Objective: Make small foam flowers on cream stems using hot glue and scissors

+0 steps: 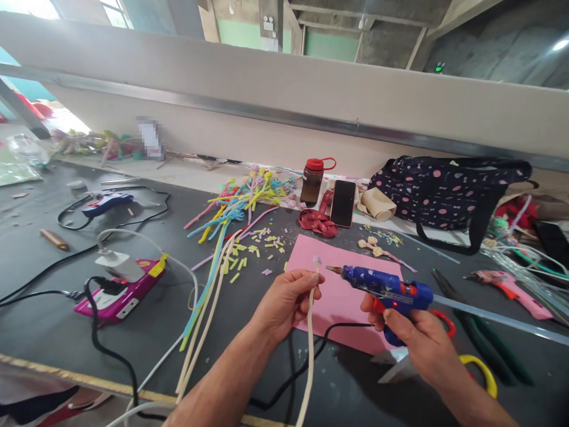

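Between the thumb and fingers of my left hand (pixel 296 296) is a long cream pipe cleaner (pixel 310 350), pinched near its top. A small pale purple piece (pixel 317 260) sits at the tip, and the rest of the stem hangs down past the table edge. My right hand (pixel 415 332) is wrapped round the handle of a blue hot glue gun (pixel 386 283). The gun's nozzle points left, a short gap away from the purple tip. A clear glue stick (pixel 498 317) runs out of its back. Below both hands lies a pink sheet (pixel 340 308).
Bundled coloured stems (pixel 242 201) and cut yellow-green pieces (pixel 240 261) lie left of the sheet. A magenta power strip (pixel 128 296) trails cables. Behind stand a bottle (pixel 312 182), a phone (pixel 342 203) and a dark patterned bag (pixel 444 193). Scissors (pixel 480 370) and a pink glue gun (pixel 515 290) lie right.
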Demonstrator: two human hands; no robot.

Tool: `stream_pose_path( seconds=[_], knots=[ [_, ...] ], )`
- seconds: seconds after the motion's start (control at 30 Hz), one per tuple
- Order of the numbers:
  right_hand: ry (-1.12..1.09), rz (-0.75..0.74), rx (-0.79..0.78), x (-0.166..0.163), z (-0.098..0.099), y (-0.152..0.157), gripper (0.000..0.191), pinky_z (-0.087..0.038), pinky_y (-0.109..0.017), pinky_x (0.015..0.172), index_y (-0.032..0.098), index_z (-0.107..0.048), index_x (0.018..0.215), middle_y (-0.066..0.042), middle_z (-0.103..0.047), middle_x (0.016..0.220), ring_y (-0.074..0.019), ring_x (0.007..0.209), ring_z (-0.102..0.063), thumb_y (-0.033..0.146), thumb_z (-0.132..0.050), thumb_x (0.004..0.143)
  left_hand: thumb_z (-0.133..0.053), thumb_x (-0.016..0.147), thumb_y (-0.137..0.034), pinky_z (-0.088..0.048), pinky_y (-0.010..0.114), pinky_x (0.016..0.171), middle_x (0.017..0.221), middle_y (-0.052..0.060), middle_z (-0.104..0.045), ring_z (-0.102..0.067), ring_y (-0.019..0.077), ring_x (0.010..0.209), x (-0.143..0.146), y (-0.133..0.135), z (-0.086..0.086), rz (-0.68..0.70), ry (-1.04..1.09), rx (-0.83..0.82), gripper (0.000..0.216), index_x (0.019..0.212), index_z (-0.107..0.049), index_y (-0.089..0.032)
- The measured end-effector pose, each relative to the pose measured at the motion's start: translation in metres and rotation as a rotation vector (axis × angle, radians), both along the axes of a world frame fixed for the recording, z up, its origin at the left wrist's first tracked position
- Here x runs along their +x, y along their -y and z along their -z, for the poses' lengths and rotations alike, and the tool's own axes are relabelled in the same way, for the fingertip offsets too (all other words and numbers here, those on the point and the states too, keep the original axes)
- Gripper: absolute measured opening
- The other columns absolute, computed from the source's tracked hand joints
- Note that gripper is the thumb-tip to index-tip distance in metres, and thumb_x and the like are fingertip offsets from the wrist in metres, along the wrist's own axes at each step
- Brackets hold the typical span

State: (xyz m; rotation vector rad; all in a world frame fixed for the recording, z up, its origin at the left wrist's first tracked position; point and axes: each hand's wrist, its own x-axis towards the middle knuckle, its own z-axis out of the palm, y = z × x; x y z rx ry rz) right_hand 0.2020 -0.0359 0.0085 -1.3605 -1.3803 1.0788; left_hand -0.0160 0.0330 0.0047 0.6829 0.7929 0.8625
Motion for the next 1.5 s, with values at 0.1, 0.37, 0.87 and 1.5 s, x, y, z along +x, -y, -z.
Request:
stream_pose_path(
  seconds=[0.1, 0.37, 0.87, 1.5],
  knots=[
    [0.080, -0.001, 0.010, 0.001, 0.001, 0.004, 0.033, -0.049, -0.034, 0.075, 0.018, -0.069, 0.091, -0.011, -0.067, 0.097, -0.0235, 0.086, -0.061, 0.045, -0.051, 0.084, -0.067, 0.071, -0.032, -0.017, 0.013, 0.029, 0.054, -0.004, -0.056, -0.033, -0.0004, 0.032, 0.001, 0.000, 0.002, 0.009, 0.012, -0.010, 0.021, 0.079, -0.064, -0.012],
    [0.320, -0.009, 0.160, 0.003, -0.002, 0.008, 0.024, -0.045, -0.035, 0.083, 0.023, -0.068, 0.089, -0.006, -0.070, 0.092, -0.0239, 0.088, -0.062, 0.039, -0.050, 0.086, -0.066, 0.070, -0.032, -0.017, 0.014, 0.030, 0.054, -0.004, -0.056, -0.031, 0.0001, 0.032, 0.003, 0.001, 0.003, 0.038, 0.018, -0.051, 0.020, 0.078, -0.063, -0.013],
    [0.617, 0.073, 0.231, 0.004, 0.004, 0.009, 0.029, -0.048, -0.035, 0.073, 0.024, -0.068, 0.090, -0.006, -0.071, 0.083, -0.0256, 0.076, -0.063, 0.044, -0.049, 0.085, -0.064, 0.075, -0.031, -0.019, 0.013, 0.029, 0.055, -0.003, -0.057, -0.035, 0.0000, 0.032, 0.005, 0.004, 0.003, 0.034, -0.002, -0.009, 0.019, 0.076, -0.063, -0.013],
    [0.715, 0.079, 0.302, 0.003, 0.006, 0.008, 0.039, -0.049, -0.035, 0.076, 0.016, -0.067, 0.091, -0.009, -0.070, 0.085, -0.0256, 0.079, -0.064, 0.047, -0.044, 0.087, -0.063, 0.075, -0.028, -0.021, 0.013, 0.029, 0.054, -0.003, -0.056, -0.034, 0.0005, 0.031, 0.008, 0.005, 0.003, 0.038, -0.007, 0.013, 0.016, 0.075, -0.063, -0.012]
  ],
)
